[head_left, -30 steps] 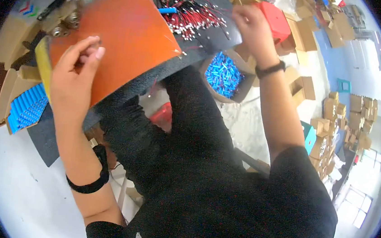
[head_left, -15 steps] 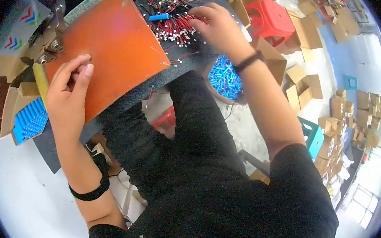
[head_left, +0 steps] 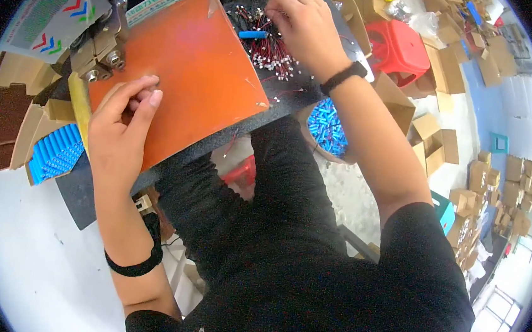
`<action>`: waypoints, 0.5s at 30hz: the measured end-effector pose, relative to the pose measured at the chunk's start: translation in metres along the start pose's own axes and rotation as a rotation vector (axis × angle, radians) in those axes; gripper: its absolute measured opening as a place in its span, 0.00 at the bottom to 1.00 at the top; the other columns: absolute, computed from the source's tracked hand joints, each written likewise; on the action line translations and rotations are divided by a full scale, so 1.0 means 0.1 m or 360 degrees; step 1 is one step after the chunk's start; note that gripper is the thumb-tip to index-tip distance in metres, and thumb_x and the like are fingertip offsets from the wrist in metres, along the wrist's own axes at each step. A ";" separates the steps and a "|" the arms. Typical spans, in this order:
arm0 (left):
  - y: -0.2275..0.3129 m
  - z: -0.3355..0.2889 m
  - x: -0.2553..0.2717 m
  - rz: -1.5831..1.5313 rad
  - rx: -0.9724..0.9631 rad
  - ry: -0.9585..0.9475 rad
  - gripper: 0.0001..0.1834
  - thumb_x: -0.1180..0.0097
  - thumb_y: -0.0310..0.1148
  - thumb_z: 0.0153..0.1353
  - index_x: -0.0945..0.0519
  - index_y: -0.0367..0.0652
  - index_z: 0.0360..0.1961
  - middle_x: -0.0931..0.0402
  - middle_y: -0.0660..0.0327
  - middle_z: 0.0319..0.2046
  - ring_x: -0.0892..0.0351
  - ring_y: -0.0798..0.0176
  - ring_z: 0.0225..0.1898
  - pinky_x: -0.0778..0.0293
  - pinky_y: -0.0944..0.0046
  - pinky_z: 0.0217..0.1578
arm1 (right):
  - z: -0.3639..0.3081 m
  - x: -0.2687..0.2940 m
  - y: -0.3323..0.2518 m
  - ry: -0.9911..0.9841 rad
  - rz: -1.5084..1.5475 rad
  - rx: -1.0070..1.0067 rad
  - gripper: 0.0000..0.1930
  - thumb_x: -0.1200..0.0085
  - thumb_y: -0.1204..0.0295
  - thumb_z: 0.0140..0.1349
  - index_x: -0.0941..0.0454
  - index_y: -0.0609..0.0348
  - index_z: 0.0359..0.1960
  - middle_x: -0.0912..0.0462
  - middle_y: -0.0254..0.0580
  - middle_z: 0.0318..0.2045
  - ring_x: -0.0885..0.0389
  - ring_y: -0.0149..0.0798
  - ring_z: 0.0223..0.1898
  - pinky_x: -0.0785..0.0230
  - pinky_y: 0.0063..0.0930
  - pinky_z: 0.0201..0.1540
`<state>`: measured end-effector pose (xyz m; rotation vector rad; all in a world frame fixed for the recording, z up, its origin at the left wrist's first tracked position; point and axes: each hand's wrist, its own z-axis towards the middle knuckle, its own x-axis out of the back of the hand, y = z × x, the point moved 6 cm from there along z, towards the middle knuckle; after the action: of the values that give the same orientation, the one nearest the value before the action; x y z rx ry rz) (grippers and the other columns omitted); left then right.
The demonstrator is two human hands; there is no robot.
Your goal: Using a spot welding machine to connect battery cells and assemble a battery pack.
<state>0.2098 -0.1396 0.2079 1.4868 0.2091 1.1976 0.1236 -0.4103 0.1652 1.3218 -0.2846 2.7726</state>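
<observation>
My left hand (head_left: 120, 131) is over the left side of an orange mat (head_left: 204, 78), fingers curled and the thumb near the index finger. Whether anything small sits inside it is hidden. My right hand (head_left: 306, 33) reaches over a pile of red and black wire leads (head_left: 275, 59) with white connectors at the far edge of the table. Its fingers bend down into the wires and look pinched together; what they hold cannot be made out. One blue cylindrical battery cell (head_left: 253, 34) lies on the pile, just left of that hand.
At the left, a cardboard box holds stacked blue cells (head_left: 55, 152). A metal fixture (head_left: 105, 66) stands by the mat's left edge. Right of my legs is a tub of loose blue cells (head_left: 327, 128). A red stool (head_left: 399, 51) and open cartons (head_left: 434, 139) stand farther right.
My right hand's fingers have bent down into the wires. The whole view has shifted, so the table sits farther right in the picture. My left hand stays curled over the mat.
</observation>
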 end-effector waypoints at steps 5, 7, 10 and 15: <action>-0.01 0.01 0.00 -0.0013 -0.0075 -0.0014 0.09 0.40 0.25 0.59 0.19 0.33 0.41 0.25 0.64 0.32 0.30 0.73 0.33 0.31 0.74 0.37 | 0.00 -0.08 0.03 -0.0069 0.0121 -0.0026 0.06 0.47 0.70 0.61 0.22 0.56 0.37 0.20 0.42 0.37 0.24 0.48 0.43 0.31 0.37 0.47; 0.00 0.01 0.00 -0.0021 -0.0074 0.0001 0.09 0.40 0.25 0.59 0.19 0.33 0.41 0.24 0.64 0.32 0.30 0.73 0.32 0.31 0.74 0.37 | 0.01 -0.11 0.05 -0.0065 0.0340 -0.0124 0.07 0.47 0.70 0.62 0.22 0.56 0.39 0.19 0.42 0.38 0.22 0.46 0.43 0.30 0.35 0.47; 0.03 0.02 0.00 -0.0025 -0.0117 0.0002 0.09 0.40 0.25 0.59 0.19 0.33 0.40 0.24 0.65 0.31 0.29 0.73 0.32 0.31 0.74 0.36 | 0.08 -0.03 0.09 0.0002 0.0681 -0.0302 0.10 0.48 0.69 0.63 0.20 0.59 0.41 0.18 0.45 0.39 0.20 0.46 0.43 0.28 0.35 0.47; 0.03 0.02 0.00 -0.0030 -0.0123 -0.0005 0.10 0.39 0.26 0.58 0.19 0.34 0.40 0.25 0.64 0.30 0.29 0.72 0.31 0.31 0.73 0.35 | 0.35 0.51 0.02 0.0427 0.1687 -0.0277 0.08 0.47 0.76 0.64 0.20 0.65 0.42 0.18 0.35 0.32 0.22 0.27 0.35 0.31 0.18 0.40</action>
<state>0.2096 -0.1415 0.2111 1.4165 0.1727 1.1755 0.1174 -0.4200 0.2261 0.8534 -1.5479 3.5024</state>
